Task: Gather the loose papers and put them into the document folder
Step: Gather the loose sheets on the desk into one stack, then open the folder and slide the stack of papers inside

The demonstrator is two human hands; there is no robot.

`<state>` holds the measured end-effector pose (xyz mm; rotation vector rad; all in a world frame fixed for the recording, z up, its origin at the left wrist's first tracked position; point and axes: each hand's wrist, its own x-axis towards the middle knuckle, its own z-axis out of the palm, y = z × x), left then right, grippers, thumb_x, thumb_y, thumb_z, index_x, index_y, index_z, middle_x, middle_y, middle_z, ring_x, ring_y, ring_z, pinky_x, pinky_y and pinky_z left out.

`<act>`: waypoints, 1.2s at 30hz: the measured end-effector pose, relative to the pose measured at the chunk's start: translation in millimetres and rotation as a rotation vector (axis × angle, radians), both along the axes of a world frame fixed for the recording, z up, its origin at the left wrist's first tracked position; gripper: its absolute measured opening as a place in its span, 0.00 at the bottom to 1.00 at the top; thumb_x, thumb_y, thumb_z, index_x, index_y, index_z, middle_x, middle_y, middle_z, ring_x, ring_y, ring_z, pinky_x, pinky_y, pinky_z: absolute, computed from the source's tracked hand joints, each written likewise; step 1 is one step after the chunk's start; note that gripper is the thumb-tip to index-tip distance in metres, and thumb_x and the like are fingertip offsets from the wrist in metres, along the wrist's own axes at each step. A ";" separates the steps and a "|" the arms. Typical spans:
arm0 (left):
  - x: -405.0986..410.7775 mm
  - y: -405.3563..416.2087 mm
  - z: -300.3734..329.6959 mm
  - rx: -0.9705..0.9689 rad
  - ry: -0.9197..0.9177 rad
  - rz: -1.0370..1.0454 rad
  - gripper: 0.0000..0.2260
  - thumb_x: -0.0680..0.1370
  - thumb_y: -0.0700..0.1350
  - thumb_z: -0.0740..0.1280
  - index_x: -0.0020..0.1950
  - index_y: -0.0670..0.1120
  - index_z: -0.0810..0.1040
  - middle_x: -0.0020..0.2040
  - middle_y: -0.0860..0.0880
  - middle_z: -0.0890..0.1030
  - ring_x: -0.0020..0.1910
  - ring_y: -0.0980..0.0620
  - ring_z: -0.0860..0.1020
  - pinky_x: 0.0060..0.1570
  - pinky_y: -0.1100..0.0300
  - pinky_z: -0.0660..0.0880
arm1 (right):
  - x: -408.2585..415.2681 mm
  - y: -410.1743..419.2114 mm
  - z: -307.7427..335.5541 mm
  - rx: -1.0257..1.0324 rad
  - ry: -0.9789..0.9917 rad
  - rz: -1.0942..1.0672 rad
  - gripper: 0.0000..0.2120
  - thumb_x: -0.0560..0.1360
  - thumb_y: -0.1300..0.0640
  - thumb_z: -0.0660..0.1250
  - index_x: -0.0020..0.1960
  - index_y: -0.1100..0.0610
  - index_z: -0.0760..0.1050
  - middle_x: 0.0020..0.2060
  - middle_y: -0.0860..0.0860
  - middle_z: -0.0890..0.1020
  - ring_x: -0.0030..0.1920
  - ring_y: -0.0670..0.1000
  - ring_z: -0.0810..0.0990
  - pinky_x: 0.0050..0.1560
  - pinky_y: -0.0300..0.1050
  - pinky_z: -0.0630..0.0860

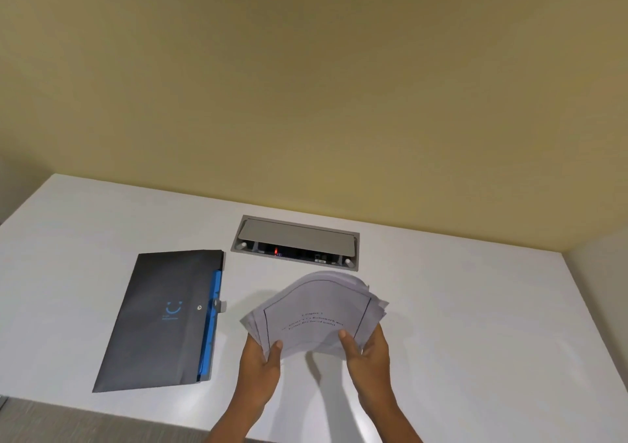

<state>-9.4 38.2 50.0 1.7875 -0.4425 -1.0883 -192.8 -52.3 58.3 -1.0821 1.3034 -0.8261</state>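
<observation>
A stack of white printed papers is lifted off the white table, its sheets slightly fanned and its far edge curling upward. My left hand grips the stack's near left corner, thumb on top. My right hand grips the near right corner the same way. The dark grey document folder lies flat on the table to the left of the papers, shut by its snap flap, with a blue inner edge showing along its right side. Neither hand touches the folder.
A grey cable box with a half-raised lid is sunk into the table behind the papers. A yellowish wall rises right behind the table. The table's near edge runs along the lower left.
</observation>
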 end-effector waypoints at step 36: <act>17.0 3.7 -21.0 0.016 -0.125 -0.129 0.18 0.81 0.43 0.66 0.63 0.64 0.67 0.59 0.64 0.76 0.60 0.57 0.76 0.63 0.58 0.73 | -3.1 2.8 -50.5 0.122 0.088 0.013 0.08 0.80 0.54 0.75 0.59 0.46 0.85 0.51 0.45 0.91 0.52 0.45 0.89 0.53 0.46 0.84</act>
